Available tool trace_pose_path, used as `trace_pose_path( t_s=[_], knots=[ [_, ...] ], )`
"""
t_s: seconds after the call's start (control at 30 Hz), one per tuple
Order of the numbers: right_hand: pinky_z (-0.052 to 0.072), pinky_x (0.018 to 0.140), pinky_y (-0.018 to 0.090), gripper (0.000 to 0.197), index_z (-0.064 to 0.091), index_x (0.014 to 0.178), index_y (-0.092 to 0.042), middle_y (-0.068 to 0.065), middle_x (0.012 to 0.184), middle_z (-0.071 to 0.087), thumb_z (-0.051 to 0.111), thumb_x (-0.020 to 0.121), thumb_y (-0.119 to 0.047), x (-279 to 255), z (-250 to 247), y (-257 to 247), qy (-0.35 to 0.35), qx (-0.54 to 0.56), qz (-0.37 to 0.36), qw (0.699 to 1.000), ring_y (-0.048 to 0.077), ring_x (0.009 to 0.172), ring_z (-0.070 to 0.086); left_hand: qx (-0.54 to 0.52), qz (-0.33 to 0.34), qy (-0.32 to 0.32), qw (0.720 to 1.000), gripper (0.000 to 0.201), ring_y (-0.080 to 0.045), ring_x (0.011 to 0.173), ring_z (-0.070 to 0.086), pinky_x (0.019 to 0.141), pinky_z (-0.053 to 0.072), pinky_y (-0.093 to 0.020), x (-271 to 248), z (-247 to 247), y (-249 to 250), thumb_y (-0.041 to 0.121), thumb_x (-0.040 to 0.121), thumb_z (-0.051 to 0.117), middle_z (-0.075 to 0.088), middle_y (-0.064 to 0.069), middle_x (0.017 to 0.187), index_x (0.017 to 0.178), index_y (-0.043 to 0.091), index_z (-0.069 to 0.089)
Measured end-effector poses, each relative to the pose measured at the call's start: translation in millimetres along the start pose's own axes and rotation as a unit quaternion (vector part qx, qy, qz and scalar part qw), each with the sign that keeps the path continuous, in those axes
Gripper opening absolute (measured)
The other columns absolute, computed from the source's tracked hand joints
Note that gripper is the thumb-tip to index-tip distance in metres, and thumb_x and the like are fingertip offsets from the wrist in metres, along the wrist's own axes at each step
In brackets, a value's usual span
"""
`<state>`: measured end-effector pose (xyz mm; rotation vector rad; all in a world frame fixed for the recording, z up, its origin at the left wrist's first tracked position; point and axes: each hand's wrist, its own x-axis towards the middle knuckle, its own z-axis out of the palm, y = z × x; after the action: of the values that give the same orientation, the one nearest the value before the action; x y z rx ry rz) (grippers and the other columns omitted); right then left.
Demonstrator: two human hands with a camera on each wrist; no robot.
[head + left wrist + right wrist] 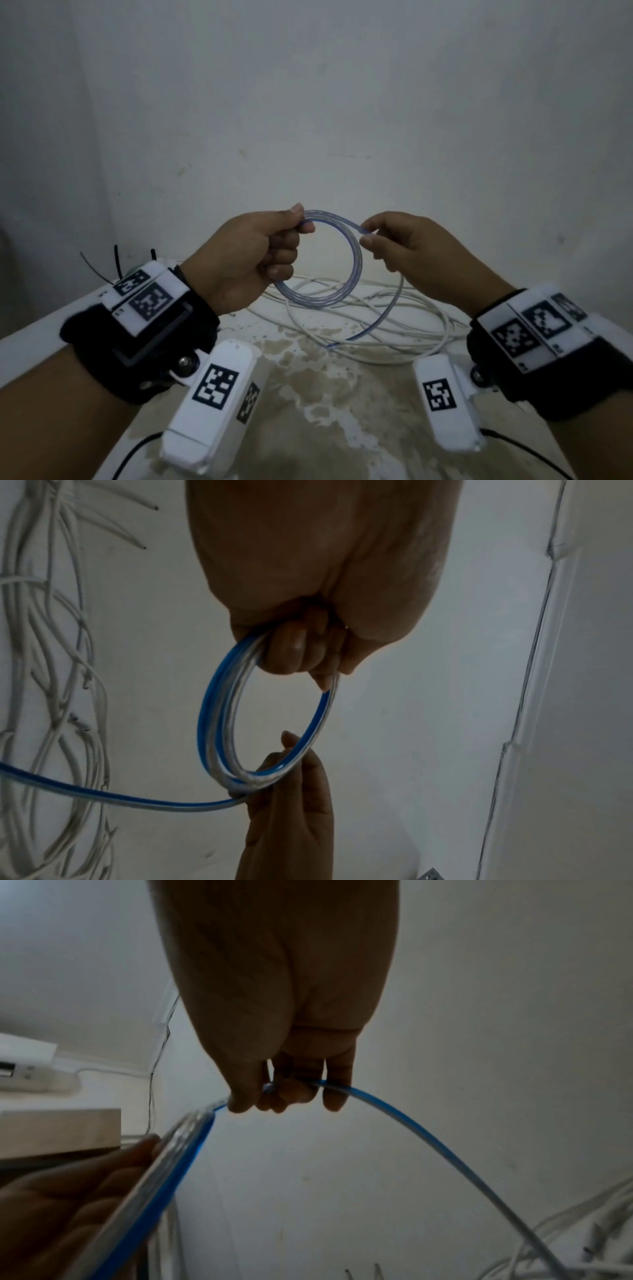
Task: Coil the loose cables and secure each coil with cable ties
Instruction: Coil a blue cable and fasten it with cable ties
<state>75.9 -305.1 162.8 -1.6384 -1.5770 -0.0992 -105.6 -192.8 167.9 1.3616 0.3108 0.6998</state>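
A clear cable with a blue stripe (pixel 356 263) is wound into a round coil held up above the table. My left hand (pixel 270 250) grips the coil's left side, fingers curled round the loops (pixel 222 710). My right hand (pixel 387 240) pinches the same cable at the coil's upper right (pixel 291 1093). From there the loose tail (pixel 373 325) hangs down to the table (pixel 445 1156). Loose white cables (pixel 394 322) lie in a tangle on the table behind the coil (pixel 61 696). Black cable ties (pixel 118 262) stick up at the table's far left corner.
The white table (pixel 308 394) has a stained, worn top and stands against a pale wall (pixel 342 102). Black leads run from the wrist cameras near the front edge. A white box and a wooden block (pixel 58 1131) show in the right wrist view.
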Motion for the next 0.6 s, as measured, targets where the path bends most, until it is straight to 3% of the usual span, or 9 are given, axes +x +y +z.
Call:
trace_pose_path(
  t_s=[0.13,0.23,0.33,0.43,0.5,0.6],
  knots=[
    [0.046,0.075,0.035,0.019,0.064,0.108,-0.008,0.009,0.091,0.062,0.051,0.095,-0.008,4,4,26,0.028,-0.196,-0.040,0.979,0.027,0.083,0.059,-0.007,0.019,0.015,1.000,0.030,-0.003,0.039,0.017,0.037,0.015,-0.016,0,2,3,0.029,0.097,0.046,0.020,0.009,0.050,0.078,0.008,0.057],
    [0.045,0.056,0.035,0.018,0.062,0.099,-0.002,0.017,0.078,0.057,0.050,0.088,0.006,5,-8,46,0.132,-0.328,-0.061,0.933,0.034,0.064,0.057,-0.020,0.032,0.018,0.999,0.030,-0.004,0.039,0.017,0.036,0.016,-0.016,-1,0,4,0.029,0.098,0.044,0.020,0.009,0.049,0.077,0.010,0.055],
    [0.036,0.056,0.032,0.014,0.060,0.095,-0.002,0.018,0.073,0.058,0.047,0.096,-0.005,0,-23,54,0.183,-0.297,-0.033,0.937,0.034,0.063,0.056,-0.045,0.045,0.029,0.998,0.030,-0.004,0.038,0.019,0.035,0.019,-0.015,1,-4,5,0.029,0.098,0.042,0.022,0.009,0.048,0.077,0.011,0.053],
    [0.031,0.058,0.031,0.020,0.053,0.111,-0.006,0.008,0.075,0.054,0.042,0.100,-0.017,-11,-16,55,0.162,-0.205,-0.011,0.965,0.024,0.065,0.050,-0.106,0.016,0.021,0.994,0.035,-0.006,0.038,0.022,0.036,0.024,-0.017,5,-5,0,0.031,0.099,0.037,0.025,0.007,0.050,0.078,0.009,0.055],
    [0.025,0.056,0.030,0.016,0.047,0.112,-0.009,0.003,0.075,0.050,0.039,0.100,-0.017,-21,-3,55,0.125,-0.193,0.001,0.973,0.024,0.061,0.046,-0.143,0.001,0.019,0.990,0.035,-0.008,0.040,0.024,0.038,0.027,-0.018,8,-5,-4,0.027,0.098,0.034,0.027,0.006,0.052,0.079,0.008,0.056],
    [0.028,0.051,0.030,0.015,0.047,0.111,-0.012,0.004,0.077,0.052,0.043,0.097,-0.009,-37,14,64,0.102,-0.183,-0.022,0.977,0.025,0.061,0.051,-0.160,-0.008,0.023,0.987,0.031,-0.009,0.042,0.025,0.041,0.029,-0.019,12,-5,-7,0.022,0.097,0.032,0.029,0.005,0.054,0.080,0.008,0.053]
  ],
)
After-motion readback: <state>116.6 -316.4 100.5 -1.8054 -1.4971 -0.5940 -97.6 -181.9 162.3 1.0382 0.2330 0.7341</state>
